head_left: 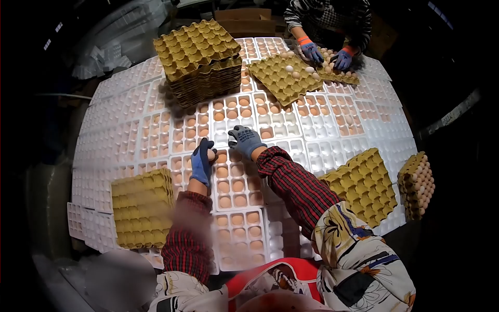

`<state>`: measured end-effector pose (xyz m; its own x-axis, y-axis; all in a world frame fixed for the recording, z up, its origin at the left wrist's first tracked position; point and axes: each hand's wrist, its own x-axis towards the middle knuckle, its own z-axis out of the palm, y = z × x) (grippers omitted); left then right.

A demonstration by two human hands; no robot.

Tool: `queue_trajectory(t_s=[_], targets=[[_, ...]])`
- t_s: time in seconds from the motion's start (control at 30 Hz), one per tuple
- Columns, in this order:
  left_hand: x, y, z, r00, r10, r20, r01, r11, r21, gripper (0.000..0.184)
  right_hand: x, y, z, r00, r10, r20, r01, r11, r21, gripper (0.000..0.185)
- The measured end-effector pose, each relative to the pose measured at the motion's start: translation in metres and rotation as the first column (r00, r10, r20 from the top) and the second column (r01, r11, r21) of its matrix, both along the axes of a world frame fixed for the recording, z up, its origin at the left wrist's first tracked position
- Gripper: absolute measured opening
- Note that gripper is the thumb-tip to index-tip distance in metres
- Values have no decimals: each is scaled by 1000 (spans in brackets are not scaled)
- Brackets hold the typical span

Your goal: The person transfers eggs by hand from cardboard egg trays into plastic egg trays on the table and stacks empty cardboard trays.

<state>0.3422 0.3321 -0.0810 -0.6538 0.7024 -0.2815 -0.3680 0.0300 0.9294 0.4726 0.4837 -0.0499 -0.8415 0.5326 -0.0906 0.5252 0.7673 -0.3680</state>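
Observation:
My left hand (200, 162), in a blue glove with dark fingers, is closed around an egg (211, 154). It is over the upper left edge of a white egg tray (215, 174) whose lower cells hold brown eggs. My right hand (245, 140), in a grey-blue printed glove, reaches over a partly filled white tray just beyond. Its fingers curl down toward the cells, and whatever they hold is hidden beneath them. Close by, another white tray (291, 151) shows bare cells.
A tall stack of yellow-brown egg flats (200, 49) stands at the back. More flats lie at left (143, 208) and right (364, 187), beside an egg-filled stack (417, 184). A co-worker's gloved hands (327, 56) touch eggs at a flat (285, 86) at back right.

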Motion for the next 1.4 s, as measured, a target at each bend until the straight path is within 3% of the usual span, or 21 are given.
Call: queue_trajectory(t_s=[0.1, 0.17, 0.23, 0.3, 0.33, 0.4, 0.43, 0.5, 0.6, 0.67, 0.7, 0.73, 0.77, 0.83, 0.9, 1.0, 1.03, 1.17, 1.23, 1.3, 1.4], targets=[[-6, 2, -4, 969, 27, 247, -84, 972, 221, 36, -15, 10, -4, 999, 39, -14, -40, 996, -80, 48], [-11, 15, 2, 915, -16, -404, 37, 998, 44, 38, -18, 19, -16, 982, -64, -176, 61, 998, -25, 50], [4, 37, 16, 669, 58, -741, -10, 998, 69, 36, -5, 22, -15, 981, -55, -184, 83, 985, 149, 52], [5, 54, 6, 529, 32, -848, -2, 999, 36, 36, 10, 8, -20, 959, -98, -267, 173, 945, 276, 56], [1, 59, -1, 377, -57, -925, -4, 998, -64, 41, 22, 0, -16, 941, -169, -292, 202, 976, 86, 57], [-4, 59, -29, -10, -537, -844, -184, 830, -526, 42, 67, -32, 1, 850, -215, -481, 221, 974, -45, 57], [1, 58, -34, 1, -659, -752, -232, 732, -641, 45, 99, -48, 11, 811, -221, -542, 231, 972, -52, 58], [8, 51, -46, -63, -528, -847, -278, 824, -493, 49, 188, -68, 58, 791, -296, -535, 325, 945, -41, 60], [62, 26, -21, 199, -218, -955, 154, 970, -190, 46, 337, -35, 107, 718, -505, -479, 654, 724, 218, 54], [137, 0, -14, 481, -354, -802, 494, 865, -86, 44, 448, 11, 97, 622, -714, -321, 777, 511, 368, 54], [174, -14, -11, 584, -451, -674, 607, 795, -6, 44, 497, 28, 88, 518, -840, -160, 811, 424, 402, 62], [228, -31, 6, 774, -633, -14, 632, 772, 64, 45, 540, 39, 74, 446, -895, 0, 818, 407, 407, 69], [266, -44, 41, 630, -772, 86, 776, 630, -29, 51, 574, 48, 61, 362, -915, 177, 903, 391, 179, 73], [331, -57, 75, 481, -875, 55, 876, 478, -67, 61, 575, 40, 83, 529, -820, 216, 842, 477, -252, 71], [374, -49, 67, 395, -919, 9, 909, 392, 143, 58, 579, 34, 91, 482, -875, 41, 859, 463, -217, 49], [401, -66, 88, 686, -709, 163, 635, 693, 341, 59, 550, -2, 152, 527, -810, -257, 785, 580, -216, 32], [398, -73, 86, 781, -616, 100, 560, 762, 325, 58, 545, -11, 157, 447, -821, -354, 615, 570, -545, 29], [314, -101, 73, 990, -138, 34, 131, 978, 160, 38, 442, -72, 204, 737, -511, -442, 201, 790, -579, 47], [253, -136, 56, 980, 26, 199, -60, 984, 169, 33, 403, -83, 181, 689, -497, -528, 65, 768, -637, 46], [201, -182, 68, 959, 274, 72, -283, 940, 192, 38, 377, -98, 157, 613, -520, -595, -40, 731, -681, 46], [122, -257, 87, 891, 406, 203, -451, 844, 290, 48, 362, -117, 141, 634, -618, -465, -94, 535, -840, 47]])
